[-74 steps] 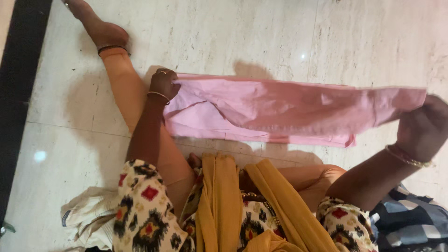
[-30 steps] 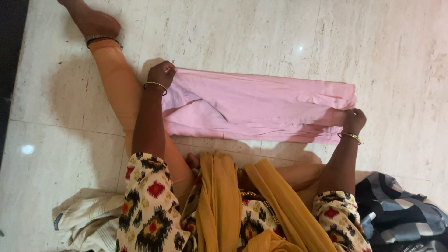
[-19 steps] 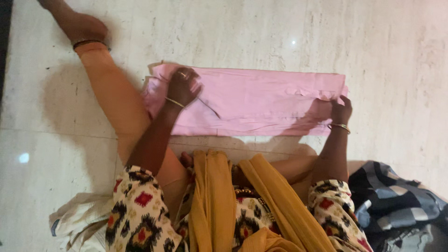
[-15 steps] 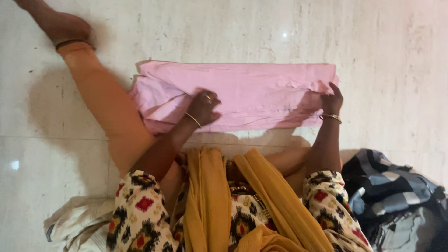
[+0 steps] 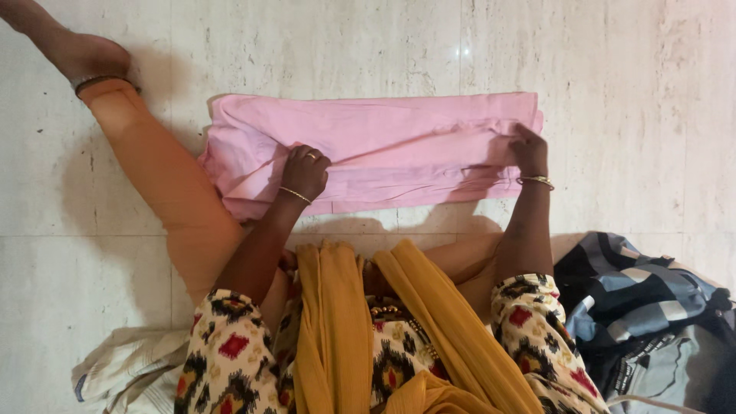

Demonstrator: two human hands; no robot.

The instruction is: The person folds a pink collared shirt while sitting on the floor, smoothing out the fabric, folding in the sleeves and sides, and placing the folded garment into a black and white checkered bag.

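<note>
Pink cloth (image 5: 383, 149), folded into a long band, lies flat on the pale marble floor (image 5: 345, 46) just ahead of the seated person. Left hand (image 5: 304, 172) curled, pinching a fold near the cloth's left part; right hand (image 5: 529, 147) closed on the cloth's right end. An orange-clad leg (image 5: 157, 172) touches the cloth's left edge. A mustard scarf (image 5: 345, 322) hangs below the cloth. A blue striped garment heap (image 5: 636, 295) sits lower right of the cloth, cream fabric (image 5: 126, 372) lower left. Cloth smooth, lightly creased.
</note>
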